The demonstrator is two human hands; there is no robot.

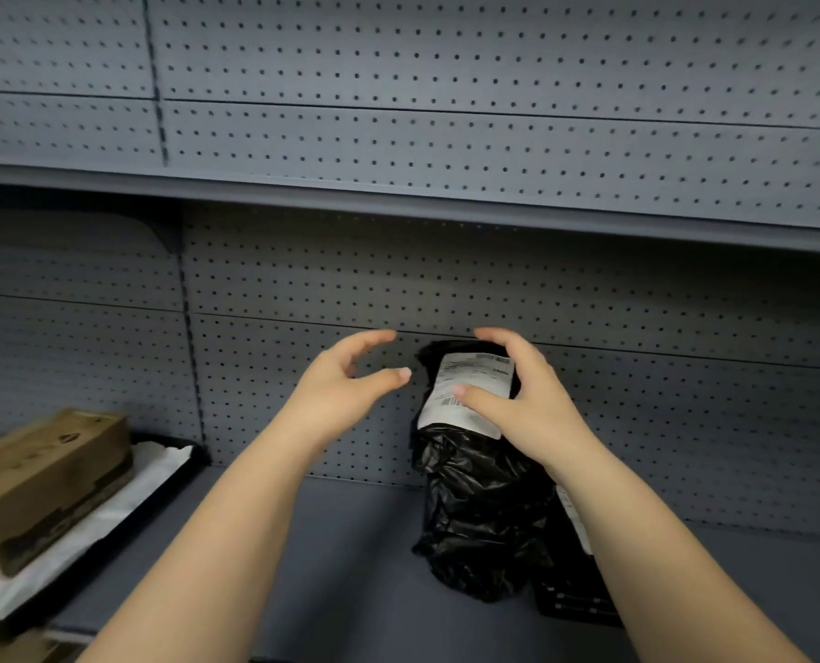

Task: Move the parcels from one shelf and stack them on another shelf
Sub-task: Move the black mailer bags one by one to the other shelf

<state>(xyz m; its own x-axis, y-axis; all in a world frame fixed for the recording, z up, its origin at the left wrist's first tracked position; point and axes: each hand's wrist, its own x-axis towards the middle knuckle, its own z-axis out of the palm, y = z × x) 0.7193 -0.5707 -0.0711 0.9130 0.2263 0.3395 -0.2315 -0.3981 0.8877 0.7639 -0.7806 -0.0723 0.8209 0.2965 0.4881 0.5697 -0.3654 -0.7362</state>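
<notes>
While both arms reach in over the grey shelf [350,543], a black plastic parcel [480,509] stands on end against the pegboard back wall [303,289], long axis close to vertical, leaning back so its top rests on the panel. Its white shipping label [470,390] sits at the upper end and faces out toward the camera, barcode strip along the top edge.

Right hand [518,399] is on that upper end: thumb laid across the label, fingers curled over the top of the bag. How firmly it grips, I cannot tell. Left hand [346,380] hovers just beside the parcel, clear of it, fingers and thumb spread apart in a loose curve, holding nothing.

Count on this shelf: one black parcel upright in front, and a second black parcel [575,595] tucked behind and to its right, mostly hidden by the right forearm, a strip of white label showing on it. So two black bags here.

Over at the left, well apart from the bags, one brown cardboard box [49,480] lies lengthwise on one white flat package [87,523], running front to back. An upper shelf [446,203] crosses overhead.
</notes>
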